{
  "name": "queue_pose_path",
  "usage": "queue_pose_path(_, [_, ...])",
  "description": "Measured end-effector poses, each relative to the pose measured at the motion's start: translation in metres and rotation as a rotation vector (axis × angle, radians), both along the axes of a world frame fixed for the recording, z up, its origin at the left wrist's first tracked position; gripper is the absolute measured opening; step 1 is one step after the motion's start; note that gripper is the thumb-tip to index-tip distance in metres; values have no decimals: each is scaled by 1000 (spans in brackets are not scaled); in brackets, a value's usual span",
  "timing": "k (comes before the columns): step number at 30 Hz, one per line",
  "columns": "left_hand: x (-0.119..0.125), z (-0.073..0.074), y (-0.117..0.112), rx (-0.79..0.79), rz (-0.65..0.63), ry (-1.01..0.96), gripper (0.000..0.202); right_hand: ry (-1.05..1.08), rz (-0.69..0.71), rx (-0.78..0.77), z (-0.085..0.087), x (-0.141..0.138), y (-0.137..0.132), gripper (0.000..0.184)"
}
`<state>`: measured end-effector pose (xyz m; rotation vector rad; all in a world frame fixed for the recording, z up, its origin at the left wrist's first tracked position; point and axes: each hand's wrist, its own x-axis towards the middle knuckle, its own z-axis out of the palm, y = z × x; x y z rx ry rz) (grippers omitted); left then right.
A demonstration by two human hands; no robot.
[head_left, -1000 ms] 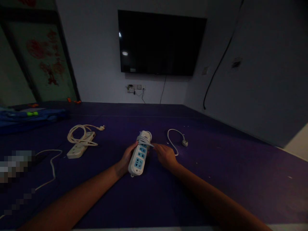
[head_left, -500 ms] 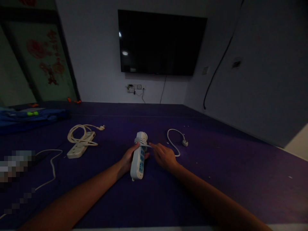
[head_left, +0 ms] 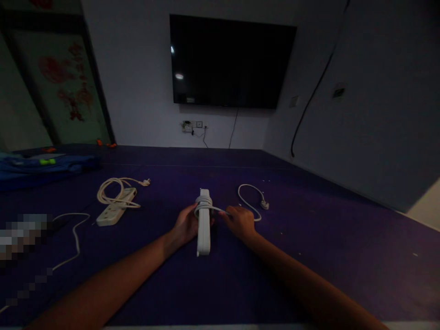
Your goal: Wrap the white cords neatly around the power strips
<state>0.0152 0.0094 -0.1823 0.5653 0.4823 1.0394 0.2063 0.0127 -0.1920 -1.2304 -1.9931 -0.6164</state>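
Power strip (head_left: 203,228) on the purple mat (head_left: 309,238), long axis pointing away from the person — left hand (head_left: 185,224) clasped against its side, right hand (head_left: 240,221) just right of it, pinching the cord (head_left: 218,209) trailing rightward.

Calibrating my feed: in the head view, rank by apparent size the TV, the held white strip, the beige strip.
Largest: TV.
The white strip with its cord and beige strip look alike; the white one is nearer, so no ranking.

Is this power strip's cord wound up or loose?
Partly wound: cord loops circle the power strip near its far end; the rest trails past the right hand to the plug.
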Motion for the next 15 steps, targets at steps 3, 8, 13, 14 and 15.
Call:
queue_pose_path(3, [1,-3,2,32,11,36,22,-14,-40,-29,-1,3,3,45])
queue_pose_path(8, [1,-5,1,48,76,42,16,-19,26,-101,-4,4,10,36])
queue_pose_path(13, [0,-4,0,11,28,94,32,74,325,-124,-11,-1,13,33])
queue_pose_path(14, [-1,-3,0,4,16,100,36,76,386,-116,-12,-2,12,42])
queue_pose_path(15, [-2,-2,0,-1,7,102,40,70,432,-108,-12,-4,11,50])
